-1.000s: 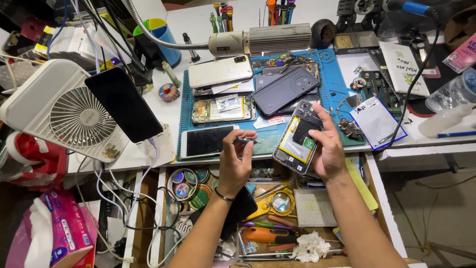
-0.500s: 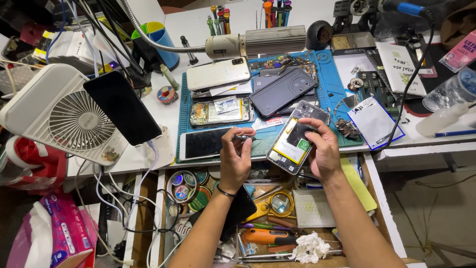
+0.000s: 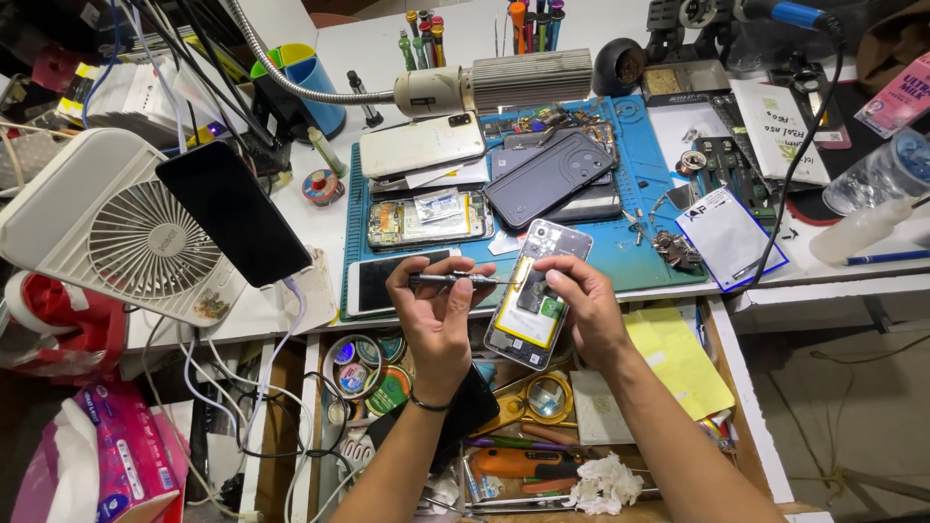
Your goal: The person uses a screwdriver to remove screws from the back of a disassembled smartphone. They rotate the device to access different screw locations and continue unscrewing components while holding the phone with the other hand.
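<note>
Over the open drawer (image 3: 736, 387), just off the front edge of the blue work mat (image 3: 630, 194), the opened phone (image 3: 536, 293) was held tilted, back cover off, yellow battery and circuit board showing. Right hand (image 3: 586, 315) cupped its right side, fingers curled around the edge, thumb on the frame. Left hand (image 3: 438, 315) was closed on a thin screwdriver (image 3: 455, 280), shaft level, tip pointing right and meeting the phone's left edge near the upper part.

Judged step: working a screw or small part inside the phone with the driver. Next move would call for a steady tip, phone kept from twisting, and somewhere to set a loose screw.

Room: tight. Mat crowded with a dark phone (image 3: 547, 177), a white phone (image 3: 421, 143), a stripped phone frame (image 3: 426, 218) and a face-down phone (image 3: 383, 281) just beside the left hand. Lamp head (image 3: 504, 82) hung above the mat. White fan (image 3: 116, 228) well apart at left. Drawer below full of tools; a dropped screw could vanish there.
</note>
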